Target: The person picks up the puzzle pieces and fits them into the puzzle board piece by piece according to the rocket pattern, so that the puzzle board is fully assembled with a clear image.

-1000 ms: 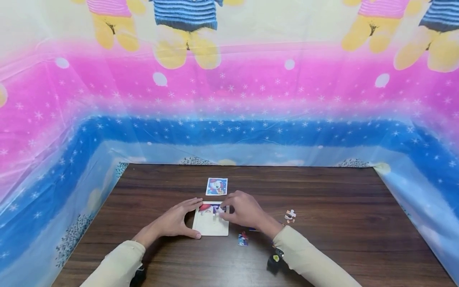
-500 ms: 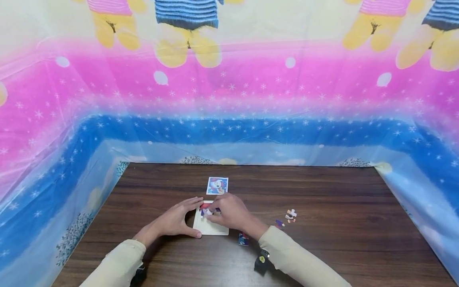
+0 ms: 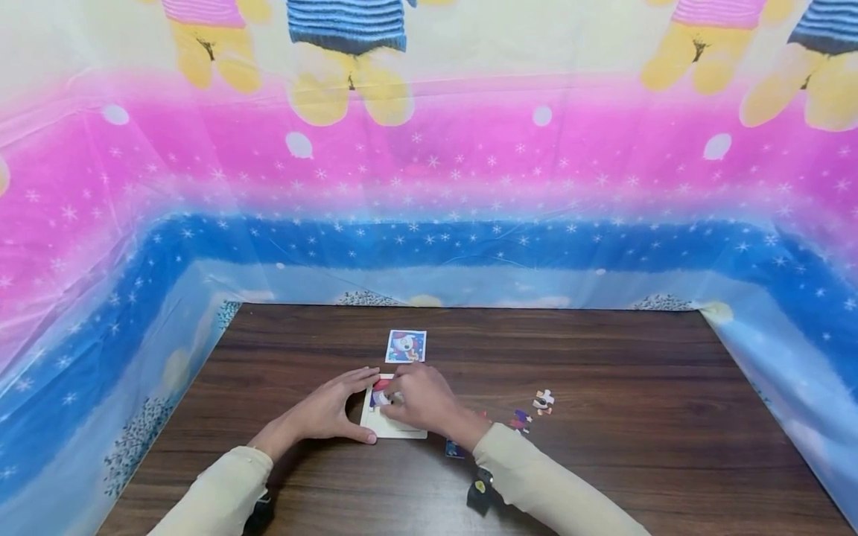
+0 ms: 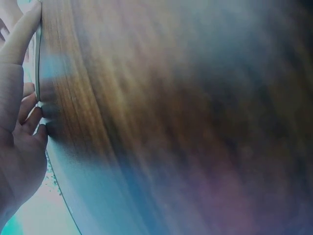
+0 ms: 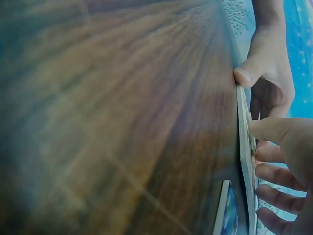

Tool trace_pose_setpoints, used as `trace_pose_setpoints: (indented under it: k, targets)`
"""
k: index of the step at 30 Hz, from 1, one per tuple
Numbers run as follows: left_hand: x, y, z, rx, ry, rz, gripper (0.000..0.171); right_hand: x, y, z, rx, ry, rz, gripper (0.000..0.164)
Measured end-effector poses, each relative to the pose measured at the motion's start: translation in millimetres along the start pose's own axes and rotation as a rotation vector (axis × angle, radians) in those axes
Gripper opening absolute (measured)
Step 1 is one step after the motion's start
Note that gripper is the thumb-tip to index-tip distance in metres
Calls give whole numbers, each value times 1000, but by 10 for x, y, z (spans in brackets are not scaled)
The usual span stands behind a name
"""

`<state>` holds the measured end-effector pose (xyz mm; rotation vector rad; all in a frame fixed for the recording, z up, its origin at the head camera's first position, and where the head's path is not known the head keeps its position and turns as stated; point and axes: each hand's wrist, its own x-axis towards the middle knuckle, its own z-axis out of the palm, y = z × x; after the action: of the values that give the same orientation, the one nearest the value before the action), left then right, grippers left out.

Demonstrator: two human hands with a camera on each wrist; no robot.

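Note:
A cream puzzle board (image 3: 405, 432) lies flat on the table, with red and purple printed pieces (image 3: 380, 387) in its upper part. My left hand (image 3: 331, 408) holds the board's left side, thumb at the near corner and fingers at the far one. Over the board, my right hand (image 3: 429, 402) pinches a puzzle piece between thumb and forefinger; the hand mostly hides it. In the right wrist view, thumb and fingertips of the right hand (image 5: 298, 156) meet at the board's surface (image 5: 246, 156), other fingers spread. The left wrist view shows only part of the left hand (image 4: 22, 156).
A picture card (image 3: 406, 346) lies just beyond the board. Loose puzzle pieces (image 3: 544, 402) lie to the right, with purple-and-red pieces (image 3: 520, 420) nearer the right forearm. A blue piece (image 3: 454, 450) is partly under the right wrist. A printed cloth (image 3: 429, 249) surrounds the table (image 3: 637, 447).
My right hand has moved left across the board with the puzzle piece, then shifted slightly further. Purple-and-red pieces beside the forearm have come into view. My left hand stays on the board.

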<state>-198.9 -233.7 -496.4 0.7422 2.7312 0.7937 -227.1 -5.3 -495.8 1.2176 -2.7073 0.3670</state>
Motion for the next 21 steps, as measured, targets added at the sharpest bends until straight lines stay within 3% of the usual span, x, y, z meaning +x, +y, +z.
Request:
trace_pose_setpoints:
  k: [21]
  targets:
    - [0, 7, 0, 0, 8, 17, 106, 14, -40, -21, -7, -7, 11, 23]
